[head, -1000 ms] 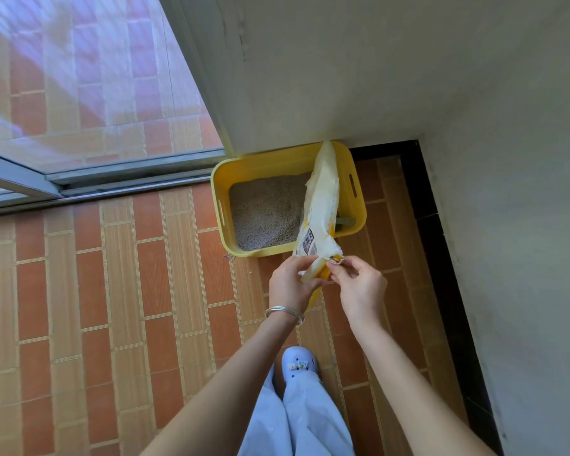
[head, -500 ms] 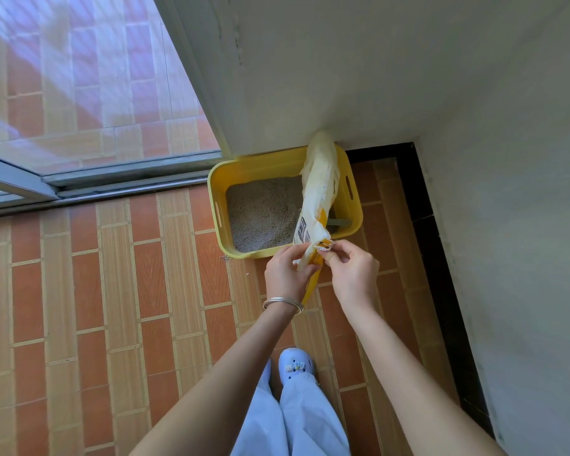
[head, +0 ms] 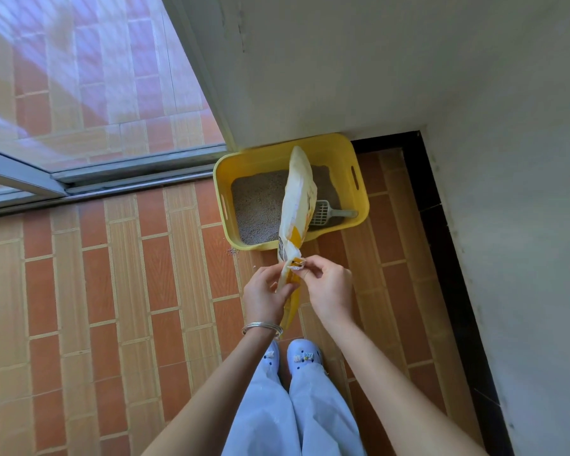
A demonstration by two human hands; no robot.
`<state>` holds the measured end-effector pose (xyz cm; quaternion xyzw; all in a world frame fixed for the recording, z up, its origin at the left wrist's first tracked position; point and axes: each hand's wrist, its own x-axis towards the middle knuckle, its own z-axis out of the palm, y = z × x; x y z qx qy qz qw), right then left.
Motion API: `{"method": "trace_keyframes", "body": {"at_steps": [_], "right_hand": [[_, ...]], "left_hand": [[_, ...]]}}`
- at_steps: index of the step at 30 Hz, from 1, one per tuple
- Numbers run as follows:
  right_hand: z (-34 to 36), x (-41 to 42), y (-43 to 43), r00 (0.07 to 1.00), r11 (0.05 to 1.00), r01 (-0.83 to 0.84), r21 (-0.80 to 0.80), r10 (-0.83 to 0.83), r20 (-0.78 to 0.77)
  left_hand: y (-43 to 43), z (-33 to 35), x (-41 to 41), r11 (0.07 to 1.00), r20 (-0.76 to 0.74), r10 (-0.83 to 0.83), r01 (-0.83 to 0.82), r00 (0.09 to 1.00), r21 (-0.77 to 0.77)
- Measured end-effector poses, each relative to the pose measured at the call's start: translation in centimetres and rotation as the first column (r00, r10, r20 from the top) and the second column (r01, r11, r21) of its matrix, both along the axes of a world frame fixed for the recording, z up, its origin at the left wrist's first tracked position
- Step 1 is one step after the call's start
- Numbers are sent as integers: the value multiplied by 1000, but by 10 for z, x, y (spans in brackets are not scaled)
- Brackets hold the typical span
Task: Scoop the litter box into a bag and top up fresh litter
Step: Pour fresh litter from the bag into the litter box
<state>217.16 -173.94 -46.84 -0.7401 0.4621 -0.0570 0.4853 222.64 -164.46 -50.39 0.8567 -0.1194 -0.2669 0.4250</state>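
A yellow litter box (head: 357,192) sits on the floor in the corner, holding grey litter (head: 257,205) and a grey scoop (head: 329,212) at its right side. A white and yellow litter bag (head: 298,199) hangs in front of me, its far end above the box. My left hand (head: 266,292) grips the bag's lower part from the left. My right hand (head: 328,286) pinches the crumpled edge of the bag from the right. Both hands hold it above the tiles, short of the box.
A white wall (head: 375,67) stands behind the box and another wall (head: 524,225) runs along the right, with a dark floor strip (head: 441,225) beside it. A sliding glass door track (head: 112,179) lies at the left. A few litter grains (head: 232,251) lie on the tiles. My shoes (head: 293,357) are below.
The view has drawn back and shifted, so the box and scoop show more. My hands keep their hold on the bag, whose far end has swung slightly over the litter.
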Motion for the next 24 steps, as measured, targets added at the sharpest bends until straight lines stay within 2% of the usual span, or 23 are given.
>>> {"method": "trace_keyframes", "body": {"at_steps": [3, 7, 12, 17, 24], "right_hand": [[-5, -10, 11, 1000, 1000, 6, 20, -6, -3], [-16, -27, 22, 999, 999, 36, 26, -35, -34], [-26, -41, 35, 999, 999, 28, 41, -26, -35], [-32, -53, 39, 999, 998, 37, 52, -35, -33], [-30, -62, 26, 993, 985, -105, 134, 112, -41]], "left_hand": [[13, -4, -4, 1000, -96, -27, 27, 995, -1], [20, -11, 6, 997, -353, -66, 75, 933, 13], [1, -15, 29, 986, -511, 157, -164, 845, 32], [-21, -21, 38, 976, -453, 202, -138, 868, 171], [-25, -25, 31, 956, -431, 281, -210, 858, 204]]}}
